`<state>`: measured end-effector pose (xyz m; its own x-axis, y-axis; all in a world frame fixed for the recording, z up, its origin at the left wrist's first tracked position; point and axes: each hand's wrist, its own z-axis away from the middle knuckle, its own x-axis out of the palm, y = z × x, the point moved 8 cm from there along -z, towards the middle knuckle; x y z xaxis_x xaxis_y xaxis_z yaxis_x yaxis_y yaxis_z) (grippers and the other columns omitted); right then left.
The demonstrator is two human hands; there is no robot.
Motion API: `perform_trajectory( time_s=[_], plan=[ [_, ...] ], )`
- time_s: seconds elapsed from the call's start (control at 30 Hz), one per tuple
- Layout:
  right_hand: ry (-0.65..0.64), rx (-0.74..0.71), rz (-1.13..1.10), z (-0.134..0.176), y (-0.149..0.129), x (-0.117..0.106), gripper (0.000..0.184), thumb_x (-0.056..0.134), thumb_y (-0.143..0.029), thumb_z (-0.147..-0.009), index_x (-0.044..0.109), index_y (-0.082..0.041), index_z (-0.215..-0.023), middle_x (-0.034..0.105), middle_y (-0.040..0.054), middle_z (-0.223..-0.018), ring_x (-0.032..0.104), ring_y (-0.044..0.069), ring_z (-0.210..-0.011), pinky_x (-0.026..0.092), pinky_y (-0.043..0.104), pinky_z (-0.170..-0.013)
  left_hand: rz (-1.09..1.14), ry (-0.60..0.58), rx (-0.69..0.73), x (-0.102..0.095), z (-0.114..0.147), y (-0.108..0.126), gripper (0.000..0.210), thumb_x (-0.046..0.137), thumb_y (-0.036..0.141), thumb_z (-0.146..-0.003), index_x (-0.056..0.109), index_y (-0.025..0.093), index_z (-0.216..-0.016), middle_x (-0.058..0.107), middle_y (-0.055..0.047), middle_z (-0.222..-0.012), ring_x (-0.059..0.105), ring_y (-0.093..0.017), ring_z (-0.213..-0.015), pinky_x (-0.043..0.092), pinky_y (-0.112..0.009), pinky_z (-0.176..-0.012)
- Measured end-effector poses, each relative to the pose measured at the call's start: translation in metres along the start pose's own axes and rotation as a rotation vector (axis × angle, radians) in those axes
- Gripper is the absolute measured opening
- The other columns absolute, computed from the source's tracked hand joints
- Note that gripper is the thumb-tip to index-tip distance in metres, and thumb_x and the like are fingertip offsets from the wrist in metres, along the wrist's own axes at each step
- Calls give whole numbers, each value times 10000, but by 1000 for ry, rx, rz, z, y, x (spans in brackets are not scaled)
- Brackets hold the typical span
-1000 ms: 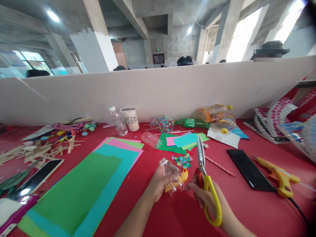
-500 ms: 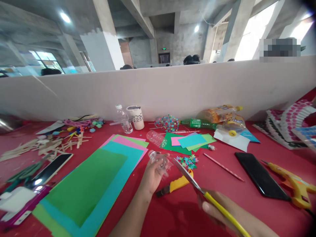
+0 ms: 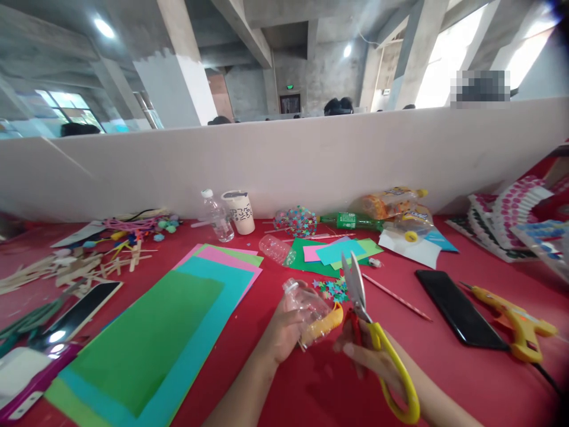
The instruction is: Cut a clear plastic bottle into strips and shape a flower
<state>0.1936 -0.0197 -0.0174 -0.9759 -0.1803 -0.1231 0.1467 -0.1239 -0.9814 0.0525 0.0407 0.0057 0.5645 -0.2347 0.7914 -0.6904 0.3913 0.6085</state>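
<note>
My left hand (image 3: pixel 281 333) is closed around the cut-off top of a clear plastic bottle (image 3: pixel 306 301), its neck tilted up and to the left. Scissors (image 3: pixel 357 287) with yellow and red handles are in my right hand (image 3: pixel 368 356), blades slightly apart and pointing up and away, to the right of the bottle piece. Behind the bottle piece lies a yellow-handled cutter (image 3: pixel 336 313), partly seen through the plastic. Small coloured paper stars (image 3: pixel 331 289) are heaped just beyond. Another clear bottle piece (image 3: pixel 275 249) rests on the red table farther back.
Coloured paper sheets (image 3: pixel 155 332) cover the left front. A clear bottle (image 3: pixel 217 219) and a white cup (image 3: pixel 242 214) stand by the white partition (image 3: pixel 267 166). To the right lie a striped stick (image 3: pixel 398 298), a black phone (image 3: pixel 457 308) and a yellow glue gun (image 3: pixel 511 314).
The scissors have swung from pointing left at the bottle piece to pointing upward, clear of it. My left hand has turned the piece and brought it slightly right and nearer.
</note>
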Motion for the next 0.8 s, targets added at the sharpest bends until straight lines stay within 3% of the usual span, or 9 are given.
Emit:
perform_trajectory(
  time_s=[0.17, 0.43, 0.53, 0.63, 0.8],
  plan=[
    [55, -51, 31, -7, -11, -14, 328, 545, -491, -812, 552, -174, -731, 500, -43, -552, 471, 95, -466, 392, 243, -527, 58, -13, -71, 6, -1, -8, 190, 634, 255, -782, 616, 165, -949, 690, -90, -909, 648, -288, -936, 448, -441, -896],
    [117, -40, 92, -1, -36, -31, 272, 685, -384, -749, 538, -162, -699, 506, -61, -550, 472, 83, -495, 356, 216, -496, 124, -7, -204, 27, 2, -2, 297, 534, 410, -853, 621, 128, -893, 684, -100, -928, 647, -201, -929, 474, -274, -852],
    [124, -14, 66, 2, -40, -24, 256, 577, -392, -862, 581, -139, -822, 576, -34, -677, 530, 82, -541, 440, 229, -535, 112, 5, -256, 33, 4, -7, 301, 557, 428, -833, 605, 132, -806, 689, -107, -876, 660, -197, -868, 484, -270, -815],
    [141, 22, 13, 1, -43, -16, 265, 519, -369, -911, 579, -140, -1031, 624, 29, -939, 612, 127, -743, 524, 305, -661, 88, 6, -293, 41, 6, -13, 292, 575, 431, -816, 597, 141, -786, 693, -105, -854, 664, -198, -813, 495, -272, -740],
    [194, 48, -97, -7, -51, -10, 311, 540, -341, -902, 538, -161, -1156, 582, 68, -1135, 604, 189, -941, 519, 391, -789, 37, -14, -279, 49, 13, -15, 210, 578, 360, -829, 614, 153, -822, 702, -89, -853, 662, -179, -777, 470, -245, -669]
  ],
)
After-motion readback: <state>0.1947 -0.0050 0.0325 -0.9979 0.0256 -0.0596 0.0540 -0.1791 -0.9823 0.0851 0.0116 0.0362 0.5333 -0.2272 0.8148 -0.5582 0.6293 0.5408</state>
